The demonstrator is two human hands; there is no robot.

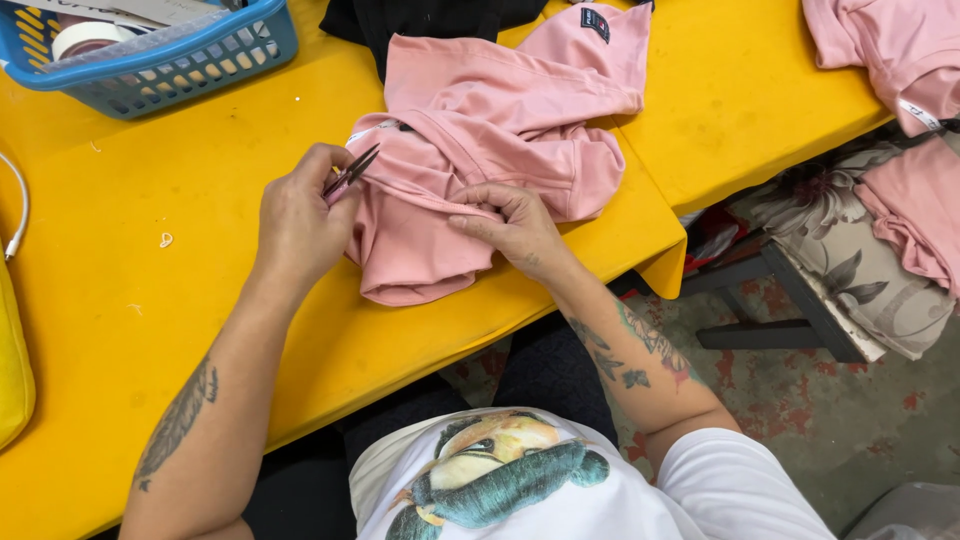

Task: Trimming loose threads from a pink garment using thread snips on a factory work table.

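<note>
near edge: person's torso in a white printed shirt, both forearms reaching onto the yellow table. left hand has its grip closed around small thread snips – blades point up-right, tips touching the pink garment. right hand lies flat on a fold of the same garment, fingers together and pressing down, thumb tucked under the fold – a light pinch on the cloth. the garment sits bunched mid-table between and just beyond the hands, its lower hem near the table's front edge, its right side near the table's corner. bare yellow surface left of the left hand, a few thread scraps on it. right of the corner the table drops off to a floral-covered seat with more pink cloth on it. farther back: black fabric touching the garment's top; blue plastic basket at far left holding a white tape roll and papers; another pink piece at far right corner.
</note>
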